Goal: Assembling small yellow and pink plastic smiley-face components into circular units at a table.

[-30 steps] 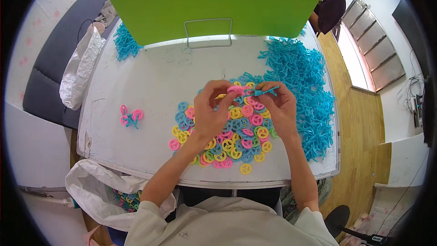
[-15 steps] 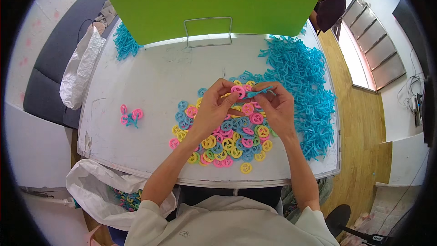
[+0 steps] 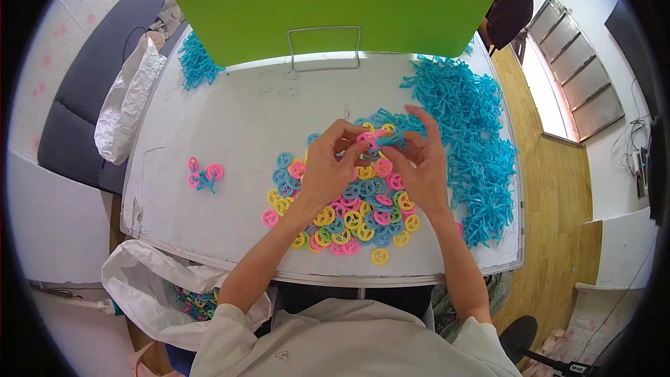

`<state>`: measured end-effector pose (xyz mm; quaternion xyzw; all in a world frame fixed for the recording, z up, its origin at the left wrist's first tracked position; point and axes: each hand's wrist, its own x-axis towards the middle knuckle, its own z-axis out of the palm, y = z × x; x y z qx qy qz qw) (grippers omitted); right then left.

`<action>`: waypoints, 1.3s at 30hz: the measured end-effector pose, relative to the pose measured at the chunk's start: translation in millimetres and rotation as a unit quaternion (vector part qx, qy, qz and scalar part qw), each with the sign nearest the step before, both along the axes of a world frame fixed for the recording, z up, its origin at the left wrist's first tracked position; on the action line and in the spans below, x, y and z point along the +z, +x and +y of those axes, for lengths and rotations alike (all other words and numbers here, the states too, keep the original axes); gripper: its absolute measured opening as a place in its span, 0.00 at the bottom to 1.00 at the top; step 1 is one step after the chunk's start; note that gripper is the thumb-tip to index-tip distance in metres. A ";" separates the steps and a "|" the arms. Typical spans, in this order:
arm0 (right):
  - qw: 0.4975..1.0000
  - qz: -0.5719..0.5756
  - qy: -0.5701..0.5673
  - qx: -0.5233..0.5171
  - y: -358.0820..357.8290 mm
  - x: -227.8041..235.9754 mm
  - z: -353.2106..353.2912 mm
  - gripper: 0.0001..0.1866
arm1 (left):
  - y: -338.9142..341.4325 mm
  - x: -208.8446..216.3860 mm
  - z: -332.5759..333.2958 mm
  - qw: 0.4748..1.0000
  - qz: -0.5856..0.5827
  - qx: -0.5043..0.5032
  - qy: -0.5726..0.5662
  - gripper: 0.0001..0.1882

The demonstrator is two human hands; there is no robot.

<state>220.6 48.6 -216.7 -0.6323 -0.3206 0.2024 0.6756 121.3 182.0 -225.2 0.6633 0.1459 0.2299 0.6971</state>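
Observation:
Above the far part of a pile of pink, yellow, blue and green plastic wheels (image 3: pixel 354 220), my two hands meet. My left hand (image 3: pixel 333 160) pinches a pink wheel (image 3: pixel 366 142) between thumb and fingers. A blue branched plastic piece (image 3: pixel 392 141) is against that wheel, gripped by the thumb and fingers of my right hand (image 3: pixel 422 164), whose one finger sticks up and out. Whether the wheel is seated on the piece is hidden by my fingers. To the left on the white table lies a blue piece with pink wheels on it (image 3: pixel 205 174).
A large heap of blue branched pieces (image 3: pixel 474 146) covers the table's right side, with a smaller heap (image 3: pixel 197 61) at the far left. A green panel with a wire handle (image 3: pixel 324 68) stands at the back. Below the left edge hangs a white sack (image 3: pixel 150 293) of coloured parts.
The blue piece has turned and come closer to the pink wheel. One finger of my right hand has lifted away, and the view has shifted slightly.

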 end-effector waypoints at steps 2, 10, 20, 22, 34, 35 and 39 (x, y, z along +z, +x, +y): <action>0.991 -0.127 -0.010 -0.038 4.0 -3.2 -1.9 0.21 | 2.0 -3.4 -0.8 1.000 0.012 -0.008 0.014 0.10; 0.997 0.056 -0.047 -0.006 13.3 -14.4 -3.8 0.17 | 0.3 3.6 -10.6 0.999 -0.009 0.003 -0.050 0.13; 0.972 0.234 0.016 -0.009 10.1 -23.4 -0.5 0.19 | 0.8 -3.9 -12.5 0.999 -0.006 0.037 -0.007 0.13; 0.977 0.199 -0.019 -0.078 7.0 -16.3 2.0 0.16 | -0.4 -1.3 -20.1 0.999 0.003 0.032 -0.013 0.13; 0.968 -0.187 -0.004 -0.164 -6.6 -13.8 4.9 0.13 | 0.1 -1.8 -12.6 0.998 -0.009 -0.003 -0.069 0.11; 0.969 -0.185 -0.004 -0.165 -4.4 -12.4 2.5 0.13 | 0.2 -0.1 -11.3 0.998 -0.005 -0.005 -0.058 0.09; 0.995 0.013 -0.027 -0.090 -3.0 -8.6 5.2 0.17 | -0.1 -4.5 -5.5 0.998 0.003 0.053 0.044 0.07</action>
